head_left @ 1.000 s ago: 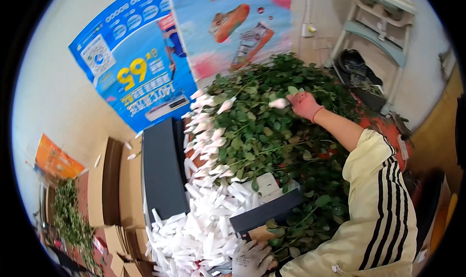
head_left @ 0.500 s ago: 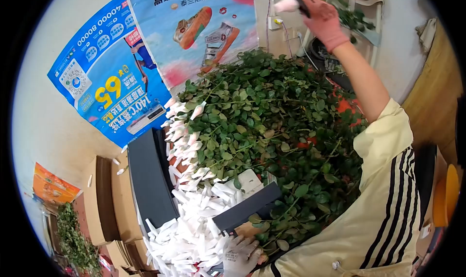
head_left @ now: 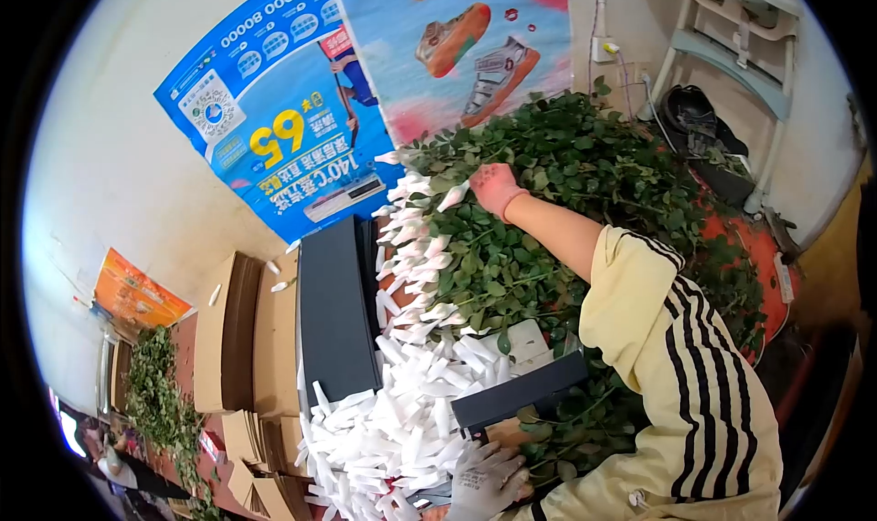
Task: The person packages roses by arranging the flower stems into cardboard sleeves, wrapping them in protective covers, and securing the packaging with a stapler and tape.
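My right hand (head_left: 496, 190), in a pink glove, is closed over the far left part of a heap of leafy rose stems (head_left: 548, 238). A rose bud in a white sleeve (head_left: 453, 196) sticks out just left of its fingers; the grip on the stem is partly hidden. Similar sleeved rose heads (head_left: 423, 263) line the heap's left edge. My left hand (head_left: 484, 477), in a pale glove, lies low in the view with its fingers stretched out. It is beside a pile of loose white sleeves (head_left: 393, 430) and below a long dark box (head_left: 519, 391).
Dark boards (head_left: 338, 311) and brown cardboard boxes (head_left: 227, 334) stand to the left. Posters (head_left: 274, 110) cover the wall behind. A white high chair (head_left: 731, 55) and a black bin (head_left: 690, 115) are at the back right. More greenery (head_left: 163, 389) lies at the far left.
My right hand has come down and left from its raised position, bringing the sleeved rose onto the heap. My left hand stays by the white sleeves. The view has shifted, showing more of the right side.
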A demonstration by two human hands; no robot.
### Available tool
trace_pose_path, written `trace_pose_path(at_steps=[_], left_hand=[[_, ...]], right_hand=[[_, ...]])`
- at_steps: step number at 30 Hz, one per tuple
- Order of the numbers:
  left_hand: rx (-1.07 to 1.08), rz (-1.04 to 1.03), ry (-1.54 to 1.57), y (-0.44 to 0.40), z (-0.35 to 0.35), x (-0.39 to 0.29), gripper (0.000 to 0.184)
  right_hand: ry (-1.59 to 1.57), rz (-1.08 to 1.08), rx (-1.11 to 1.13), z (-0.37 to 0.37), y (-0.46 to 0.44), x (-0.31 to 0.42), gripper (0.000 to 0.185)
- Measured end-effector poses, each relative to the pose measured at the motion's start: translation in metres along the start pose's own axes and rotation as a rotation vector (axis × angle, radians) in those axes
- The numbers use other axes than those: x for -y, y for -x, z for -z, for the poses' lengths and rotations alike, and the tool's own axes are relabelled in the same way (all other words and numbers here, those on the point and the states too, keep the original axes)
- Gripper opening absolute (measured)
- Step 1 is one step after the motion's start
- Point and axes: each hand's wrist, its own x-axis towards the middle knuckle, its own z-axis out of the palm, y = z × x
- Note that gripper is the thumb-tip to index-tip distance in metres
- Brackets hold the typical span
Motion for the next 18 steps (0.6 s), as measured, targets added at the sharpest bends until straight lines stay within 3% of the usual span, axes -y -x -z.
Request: trace_pose_path(at_steps=[1,5,6,8,10,12,14,15,16,18], left_hand=[[0.012,0.003,0.03,0.0,0.0,0.001,0.029],[-0.028,-0.015,0.052,0.001,-0.006,0.007,0.027],[-0.031,-0.015,0.051,0.001,-0.006,0.009,0.027],[-0.028,-0.044,0.076,0.004,-0.006,0.009,0.024],[-0.028,-0.02,0.103,0.004,-0.006,0.006,0.024],[-0.036,-0.012,0.125,0.0,-0.006,0.003,0.024],[-0.028,-0.003,0.134,-0.002,0.0,0.0,0.023],[0.12,0.007,0.139,0.002,-0.002,0.009,0.038],[0.117,-0.005,0.139,-0.002,-0.002,0.009,0.038],[0.132,-0.004,-0.023,-0.006,0.0,0.006,0.027]], right_hand=[[0.17,0.011,0.003,-0.005,-0.004,-0.001,0.014],[0.183,0.079,-0.163,-0.034,-0.022,-0.013,0.018],[0.582,0.08,-0.502,-0.04,-0.027,-0.027,0.019],[0.382,0.161,-0.668,0.009,-0.006,-0.046,0.017],[0.282,0.002,-0.524,0.068,-0.003,-0.076,0.013],[0.094,0.164,-0.839,0.1,-0.001,-0.111,0.018],[0.198,0.328,-0.389,0.142,0.059,-0.078,0.023],[0.32,0.398,-0.075,0.133,0.066,-0.069,0.029],[0.031,0.715,-0.299,0.101,0.084,-0.071,0.025],[0.279,0.711,-0.093,0.089,0.136,-0.036,0.021]])
